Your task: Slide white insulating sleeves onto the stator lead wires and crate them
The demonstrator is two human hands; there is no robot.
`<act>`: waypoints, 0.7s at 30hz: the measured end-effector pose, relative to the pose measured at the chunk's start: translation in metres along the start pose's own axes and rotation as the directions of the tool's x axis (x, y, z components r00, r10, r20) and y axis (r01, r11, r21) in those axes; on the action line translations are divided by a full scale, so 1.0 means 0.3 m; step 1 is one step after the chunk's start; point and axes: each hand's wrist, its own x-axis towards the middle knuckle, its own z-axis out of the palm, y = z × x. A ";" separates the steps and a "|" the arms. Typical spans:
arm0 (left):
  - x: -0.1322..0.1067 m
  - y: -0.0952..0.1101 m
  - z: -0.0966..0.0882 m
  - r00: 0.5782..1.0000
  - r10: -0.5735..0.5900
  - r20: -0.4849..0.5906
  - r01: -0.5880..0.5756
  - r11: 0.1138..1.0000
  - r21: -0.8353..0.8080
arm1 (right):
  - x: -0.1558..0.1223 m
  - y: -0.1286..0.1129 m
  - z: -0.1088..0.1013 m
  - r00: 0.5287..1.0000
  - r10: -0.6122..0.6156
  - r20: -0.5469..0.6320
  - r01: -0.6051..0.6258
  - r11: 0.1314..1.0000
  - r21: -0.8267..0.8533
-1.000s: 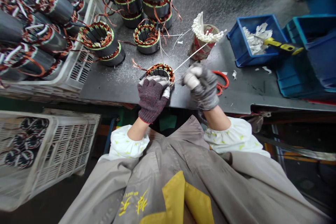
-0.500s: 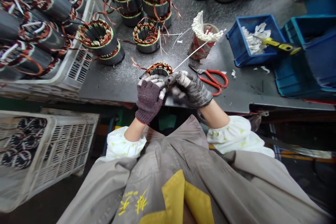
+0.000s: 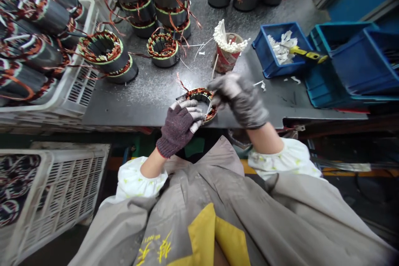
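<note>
A ring-shaped motor stator (image 3: 201,92) with copper windings lies near the table's front edge. My left hand (image 3: 179,126), in a dark purple fingerless glove, grips its near left rim, fingers bent over the edge. At the stator's right side is my right hand (image 3: 241,99) in a grey glove, smeared by motion. A thin white cord (image 3: 215,66) rises from its fingertips, which look pinched together. Another white strand (image 3: 208,109) shows inside the ring. Behind stands a patterned cup (image 3: 225,64) holding a bundle of white cords (image 3: 222,35).
More stators (image 3: 163,50) stand singly and stacked at the back. A white crate (image 3: 82,79) full of them is at left, another crate (image 3: 68,183) below. Right are a blue bin (image 3: 271,60) with white scraps and a yellow-handled cutter (image 3: 308,54), and teal bins (image 3: 318,91).
My right hand has moved away from my left, to the stator's right side. The view has shifted. The red-handled scissors are out of sight; my right hand covers that area.
</note>
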 end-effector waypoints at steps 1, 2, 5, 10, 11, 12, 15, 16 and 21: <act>0.002 0.020 -0.002 0.999 -0.039 -0.014 0.039 0.999 0.022 | 0.005 -0.004 -0.058 0.997 -0.040 -0.071 0.038 0.999 -0.029; 0.006 0.041 -0.003 0.996 -0.081 -0.026 0.082 0.995 0.053 | 0.015 -0.008 -0.116 0.984 -0.101 -0.146 0.075 0.982 -0.171; 0.026 0.079 0.000 0.986 -0.166 -0.018 0.167 0.977 0.129 | 0.069 -0.009 -0.243 0.996 0.080 -0.044 -0.081 0.548 -0.833; 0.068 -0.003 -0.034 0.975 -0.206 0.084 0.197 0.975 0.103 | 0.166 0.026 -0.227 0.851 0.514 0.107 0.052 0.119 -0.991; 0.073 -0.029 -0.050 0.975 -0.194 0.105 0.186 0.979 0.081 | 0.176 0.036 -0.216 0.850 0.512 0.126 0.070 0.127 -0.989; 0.075 -0.052 -0.067 0.977 -0.176 0.117 0.170 0.984 0.061 | 0.183 0.046 -0.212 0.852 0.504 0.142 0.078 0.145 -0.986; 0.066 -0.078 -0.111 0.986 -0.157 0.054 0.153 0.985 0.074 | 0.168 0.076 -0.249 0.866 0.468 0.176 0.057 0.257 -0.965; 0.060 -0.070 -0.118 0.986 -0.169 0.007 0.167 0.981 0.100 | 0.150 0.087 -0.274 0.868 0.458 0.191 0.052 0.300 -0.953; 0.078 0.009 -0.059 0.954 -0.258 -0.154 0.283 0.944 0.172 | -0.012 0.161 -0.366 0.950 0.271 0.154 -0.084 0.698 -0.712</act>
